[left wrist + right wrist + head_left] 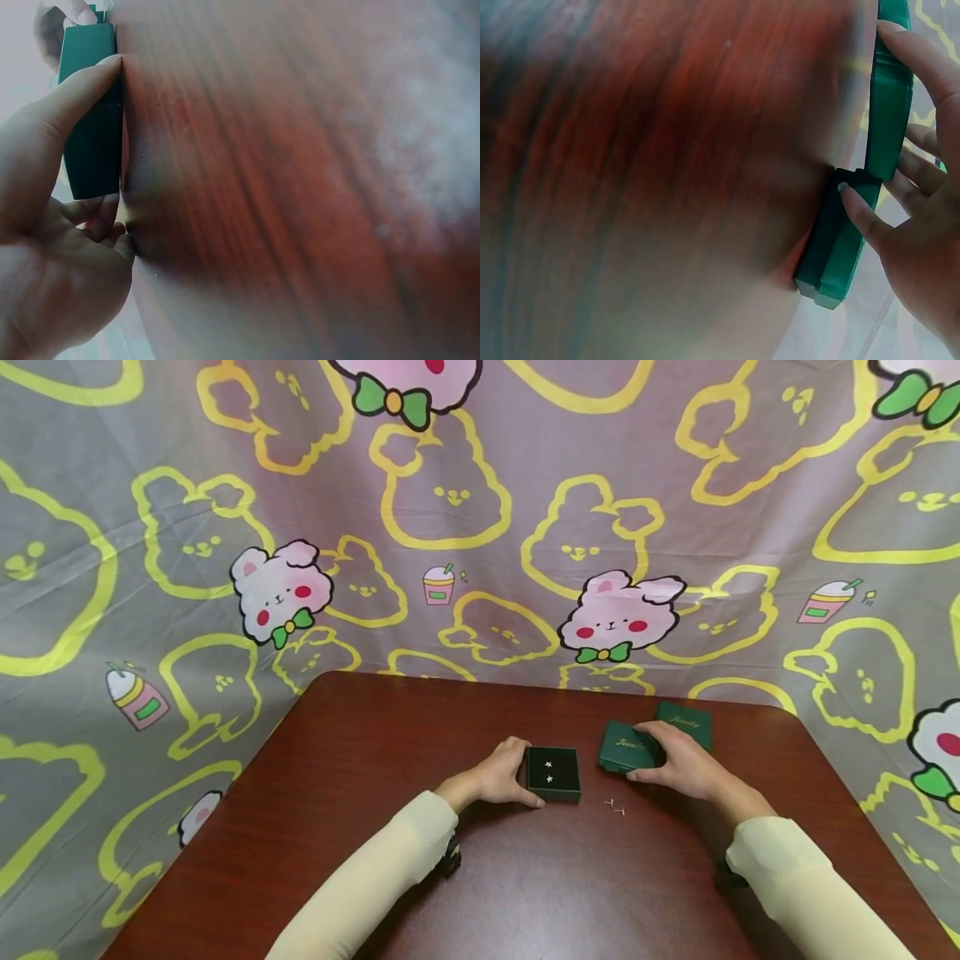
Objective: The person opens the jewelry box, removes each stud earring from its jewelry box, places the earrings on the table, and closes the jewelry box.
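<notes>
My left hand (498,774) holds a lidless green jewelry box (553,794) by its left side, thumb along the front. Its black insert (564,767) bears two small silver star earrings. In the left wrist view the thumb (86,94) presses the box's front wall. My right hand (678,762) grips a green jewelry box (622,745) with gold lettering, thumb at its front edge and fingers behind. Whether it is a whole box or only a lid, I cannot tell. Between the hands, nearer me, lie two thin silver pieces (614,807), too small to identify.
A second lettered green box (686,720) sits behind the right hand; one right finger overlaps it in the right wrist view. The brown wooden table (330,793) meets a patterned cloth (517,585) at the back and sides.
</notes>
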Motion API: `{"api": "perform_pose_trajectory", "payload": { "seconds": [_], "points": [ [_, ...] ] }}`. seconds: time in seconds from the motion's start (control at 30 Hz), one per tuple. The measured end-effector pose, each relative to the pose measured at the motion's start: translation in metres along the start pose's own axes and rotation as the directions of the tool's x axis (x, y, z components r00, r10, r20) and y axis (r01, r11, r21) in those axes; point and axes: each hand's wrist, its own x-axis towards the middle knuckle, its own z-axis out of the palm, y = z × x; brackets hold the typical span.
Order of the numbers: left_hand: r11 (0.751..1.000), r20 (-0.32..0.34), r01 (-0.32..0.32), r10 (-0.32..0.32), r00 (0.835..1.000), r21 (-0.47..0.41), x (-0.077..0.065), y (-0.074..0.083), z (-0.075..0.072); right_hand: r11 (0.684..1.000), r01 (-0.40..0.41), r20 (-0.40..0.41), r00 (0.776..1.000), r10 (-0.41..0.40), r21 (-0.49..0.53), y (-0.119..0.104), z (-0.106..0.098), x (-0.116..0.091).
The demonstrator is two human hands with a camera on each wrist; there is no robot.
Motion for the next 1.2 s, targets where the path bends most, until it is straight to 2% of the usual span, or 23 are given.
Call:
{"api": "perform_pose_trajectory", "payload": {
  "seconds": [0.37,0.83,1.2],
  "points": [
    [1.000,-0.006,-0.005,0.005,1.000,0.004,0.001,-0.001,0.000,0.998,0.002,0.031,1.000,0.000,-0.056,0.004,0.006,0.003],
    [1.000,-0.005,-0.010,0.010,1.000,-0.009,0.003,-0.002,0.000,1.000,-0.005,0.083,0.997,0.007,-0.021,0.000,0.008,0.003],
    [1.000,-0.002,-0.013,0.013,1.000,-0.015,0.001,-0.002,-0.001,0.999,0.037,0.049,0.998,-0.036,-0.011,-0.002,0.009,0.005]
  ]
}}
